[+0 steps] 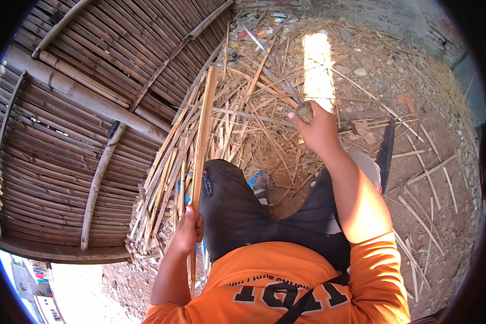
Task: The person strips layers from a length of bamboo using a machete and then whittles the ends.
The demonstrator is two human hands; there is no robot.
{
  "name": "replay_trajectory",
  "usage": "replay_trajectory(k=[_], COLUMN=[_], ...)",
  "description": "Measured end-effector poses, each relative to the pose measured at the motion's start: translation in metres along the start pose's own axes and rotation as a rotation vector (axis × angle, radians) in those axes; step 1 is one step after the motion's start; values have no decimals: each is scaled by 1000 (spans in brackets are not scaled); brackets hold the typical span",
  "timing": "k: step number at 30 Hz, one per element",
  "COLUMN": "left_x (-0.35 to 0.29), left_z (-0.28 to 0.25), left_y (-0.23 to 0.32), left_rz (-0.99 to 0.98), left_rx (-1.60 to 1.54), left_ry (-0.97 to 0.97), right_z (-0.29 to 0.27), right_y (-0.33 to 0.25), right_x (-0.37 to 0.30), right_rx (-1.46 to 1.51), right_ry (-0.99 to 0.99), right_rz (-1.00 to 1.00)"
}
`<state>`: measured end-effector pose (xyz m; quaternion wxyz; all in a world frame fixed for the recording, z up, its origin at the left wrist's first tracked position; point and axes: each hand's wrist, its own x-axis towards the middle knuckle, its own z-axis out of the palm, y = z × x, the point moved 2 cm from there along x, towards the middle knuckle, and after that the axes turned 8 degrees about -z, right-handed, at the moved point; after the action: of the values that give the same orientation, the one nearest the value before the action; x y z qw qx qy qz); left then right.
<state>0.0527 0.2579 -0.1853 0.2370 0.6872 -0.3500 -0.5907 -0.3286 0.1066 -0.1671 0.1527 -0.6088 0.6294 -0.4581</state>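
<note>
My left hand [189, 231] is closed around the lower part of a long split bamboo strip [205, 116], which stands nearly upright beside my left knee. My right hand [319, 129], raised out in front of my right thigh, grips the handle of a long-bladed knife [278, 69]. Its narrow grey blade points away and to the left, over the litter on the ground. The strip and the blade are apart. How my left fingers wrap the strip is partly hidden.
A heap of split bamboo strips [159, 189] lies along my left side. Beyond it is a bamboo-slat wall [75, 156]. Shavings and scraps [356, 65] cover the ground ahead, with loose strips [426, 173] at right. A dark, long pointed piece [385, 154] stands near my right thigh.
</note>
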Motion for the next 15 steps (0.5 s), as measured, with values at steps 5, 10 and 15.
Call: replay_trajectory(k=[5,10,15], left_x=[3,12,10], left_z=[-1,-11,-16], left_y=[-10,-15,-18], left_rz=[28,232,272], left_rx=[92,504,592], left_ry=[15,224,198], right_z=[3,24,22], right_y=[-14,-27,-12], right_x=[-11,-30,-13], right_rx=[-107,-275,-255], right_ry=[-215,-434,-284], right_rz=[-376,-711,-567])
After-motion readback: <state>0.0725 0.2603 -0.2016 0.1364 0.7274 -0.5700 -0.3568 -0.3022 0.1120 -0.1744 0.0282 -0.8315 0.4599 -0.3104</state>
